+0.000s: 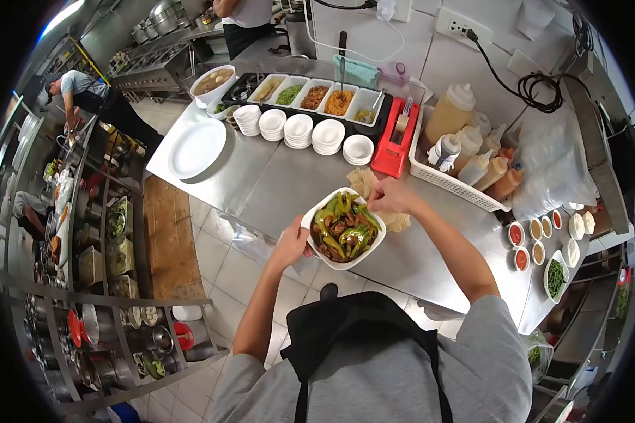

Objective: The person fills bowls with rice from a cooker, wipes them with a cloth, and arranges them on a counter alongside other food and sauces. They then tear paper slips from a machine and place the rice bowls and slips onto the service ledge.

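My left hand [291, 243] grips the left rim of a white bowl [375, 244], which is held above the front edge of the steel counter. Strips of green pepper and brown meat pieces [346, 229] fill the bowl. My right hand [395, 197] is at the bowl's upper right rim, its fingers pinched together; what they hold, if anything, cannot be made out. Brown paper [362, 181] lies on the counter behind the bowl and under my right hand.
On the steel counter [275, 187] stand a white oval plate [197, 148], stacked small dishes [298, 130], food trays [316, 97], a red tape dispenser [395, 144] and a basket [458, 189] of squeeze bottles. Sauce cups [521, 259] stand right. A co-worker [85, 95] bends over the left shelves.
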`<action>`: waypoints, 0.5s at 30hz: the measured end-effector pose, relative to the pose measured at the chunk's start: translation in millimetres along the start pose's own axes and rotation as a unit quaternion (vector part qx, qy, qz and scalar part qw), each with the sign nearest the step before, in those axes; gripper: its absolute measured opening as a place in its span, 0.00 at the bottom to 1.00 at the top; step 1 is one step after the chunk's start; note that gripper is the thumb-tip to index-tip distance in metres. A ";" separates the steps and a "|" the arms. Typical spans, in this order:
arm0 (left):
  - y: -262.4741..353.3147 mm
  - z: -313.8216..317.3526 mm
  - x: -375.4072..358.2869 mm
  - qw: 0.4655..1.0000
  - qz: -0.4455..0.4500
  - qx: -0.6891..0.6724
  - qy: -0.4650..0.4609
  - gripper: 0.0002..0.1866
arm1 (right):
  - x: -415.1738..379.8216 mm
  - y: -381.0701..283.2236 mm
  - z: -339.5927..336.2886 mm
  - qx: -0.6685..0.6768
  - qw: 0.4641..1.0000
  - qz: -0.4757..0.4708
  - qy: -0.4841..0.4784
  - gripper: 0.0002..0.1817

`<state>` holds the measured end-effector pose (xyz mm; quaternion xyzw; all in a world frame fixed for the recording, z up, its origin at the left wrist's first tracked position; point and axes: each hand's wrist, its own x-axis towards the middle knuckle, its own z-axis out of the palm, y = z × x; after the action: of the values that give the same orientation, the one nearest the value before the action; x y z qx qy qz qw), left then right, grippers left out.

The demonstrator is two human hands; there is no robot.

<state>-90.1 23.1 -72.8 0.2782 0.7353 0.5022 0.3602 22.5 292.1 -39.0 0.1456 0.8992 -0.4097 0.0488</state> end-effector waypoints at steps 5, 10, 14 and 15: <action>5.5 9.7 -8.3 0.998 -0.006 0.009 0.062 0.16 | -10.8 -4.1 15.0 -0.039 0.997 -0.001 0.072 0.09; -3.5 18.7 -9.7 0.996 -0.005 0.005 0.093 0.16 | -31.5 0.7 14.0 -0.020 0.996 0.057 0.063 0.09; -6.1 29.9 -13.1 0.990 0.004 0.019 0.142 0.16 | -56.0 -12.1 35.2 -0.058 0.978 0.096 0.175 0.07; -4.9 32.7 -14.7 0.990 0.005 0.019 0.142 0.16 | -64.4 -11.6 42.4 -0.021 0.969 0.101 0.222 0.07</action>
<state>-55.3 27.7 -81.4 0.2149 0.7865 0.5248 0.2445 79.0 238.7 -45.2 0.3223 0.8764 -0.3412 -0.1079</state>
